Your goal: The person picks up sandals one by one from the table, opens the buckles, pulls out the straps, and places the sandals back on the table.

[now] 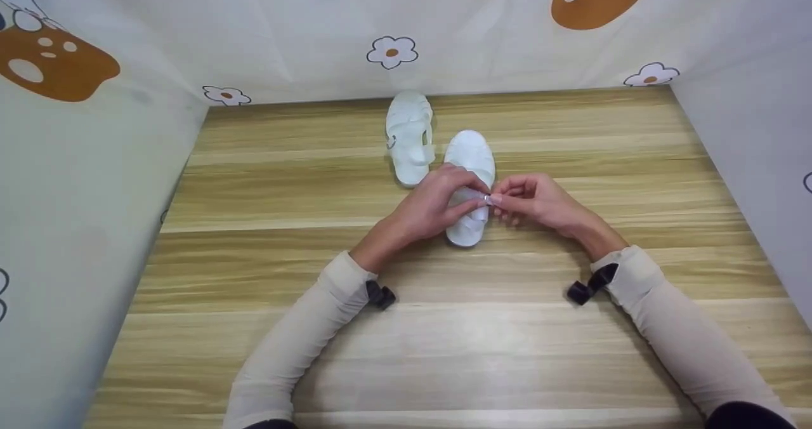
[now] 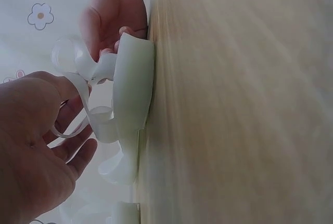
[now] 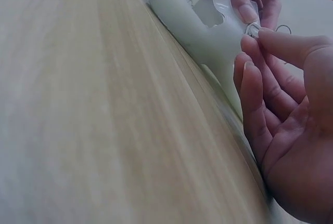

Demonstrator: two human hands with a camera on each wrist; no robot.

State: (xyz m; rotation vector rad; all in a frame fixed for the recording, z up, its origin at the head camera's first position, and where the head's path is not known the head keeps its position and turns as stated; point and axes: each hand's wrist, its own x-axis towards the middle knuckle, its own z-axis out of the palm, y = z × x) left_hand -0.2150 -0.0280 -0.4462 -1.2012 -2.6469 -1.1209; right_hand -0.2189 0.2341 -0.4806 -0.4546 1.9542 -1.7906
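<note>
A white sandal stands upright on the wooden surface, toe toward the back wall. Over it, my left hand pinches its ankle strap between thumb and fingers. At the sandal's right side, my right hand pinches the strap's end at a small metal buckle, thumb against forefinger. In the left wrist view the strap arches above the sole; the right hand works behind it. A second white sandal lies to the left and farther back, untouched.
The wood-grain surface extends around both sandals. A pale cloth wall printed with flowers rises behind, and pale side walls bound it left and right. Black wrist-camera mounts sit on the sleeves.
</note>
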